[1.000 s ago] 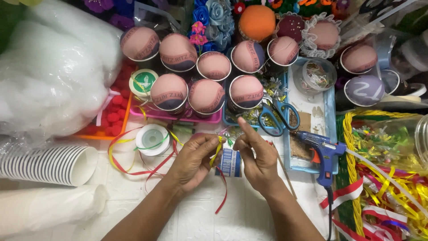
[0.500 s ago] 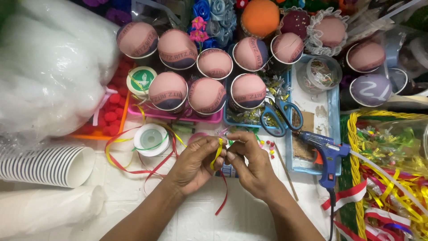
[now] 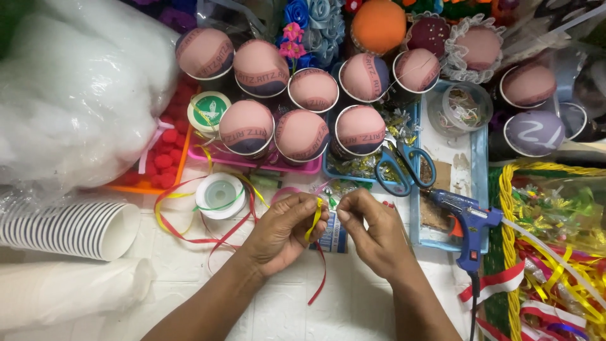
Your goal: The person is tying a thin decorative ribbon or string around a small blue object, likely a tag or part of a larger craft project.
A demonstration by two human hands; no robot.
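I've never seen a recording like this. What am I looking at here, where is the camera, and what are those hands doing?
There is no machine here: the camera sits on a person's head and looks down at their own two bare hands over a crowded craft table. The left hand and right hand meet in the middle, pinching thin yellow ribbon; a red ribbon trails down below them. Behind the hands stand many cups topped with pink domes. To the left lie a ribbon spool, a stack of white paper cups on its side, and a big bag of white stuffing. To the right, blue-handled scissors rest on a blue tray, with a blue glue gun beside it.
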